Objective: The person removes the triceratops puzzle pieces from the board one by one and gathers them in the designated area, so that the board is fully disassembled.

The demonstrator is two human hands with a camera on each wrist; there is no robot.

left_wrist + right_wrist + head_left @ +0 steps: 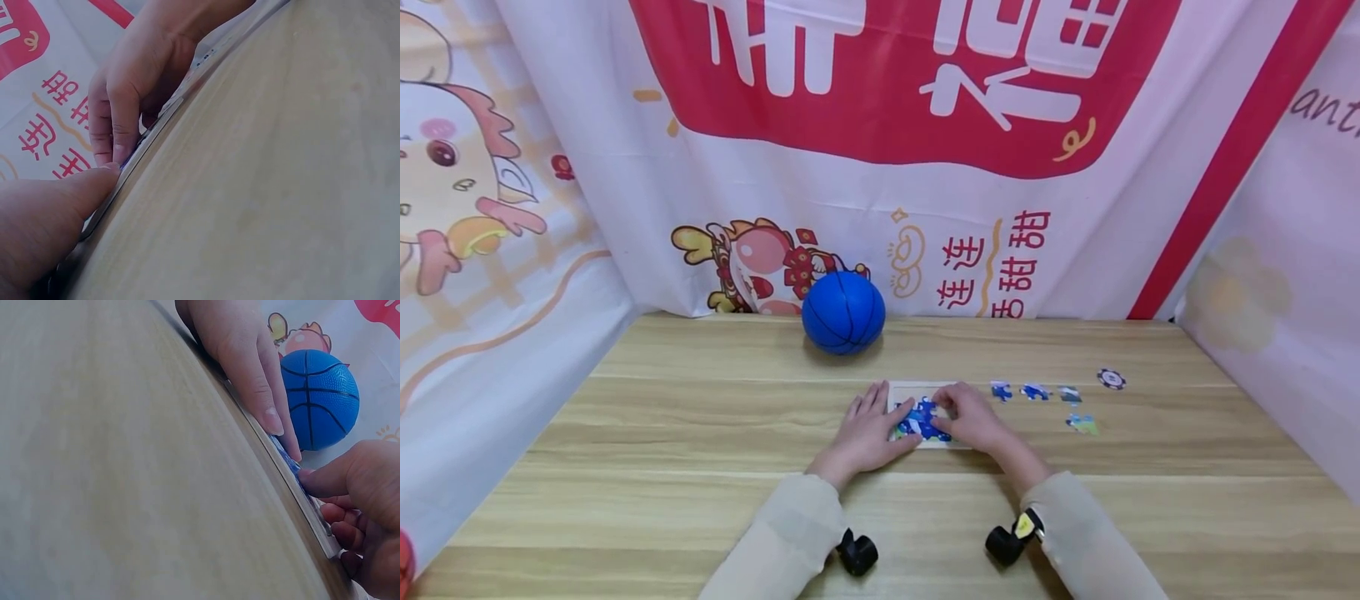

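A small pale tray (pixel 912 387) lies on the table, with blue jigsaw pieces (pixel 917 423) joined inside it. My left hand (pixel 867 432) rests at its left side, fingers extended and thumb reaching over the near left part of the puzzle. At the right side my right hand (pixel 976 422) has bent fingers, its thumb and index finger pinching a blue puzzle piece at the picture's right edge. In the right wrist view, the right thumb (pixel 325 478) presses on the blue surface (pixel 284 453), and the curled fingers sit by the tray's edge. The right hand hides the tray's right part.
Loose puzzle pieces (pixel 1036 392) lie right of the tray, one piece (pixel 1082 424) nearer me. A round poker chip (pixel 1111 379) is beyond them. A blue toy basketball (pixel 843 313) stands behind the tray, before the printed cloth (pixel 880 192) at the table's back edge.
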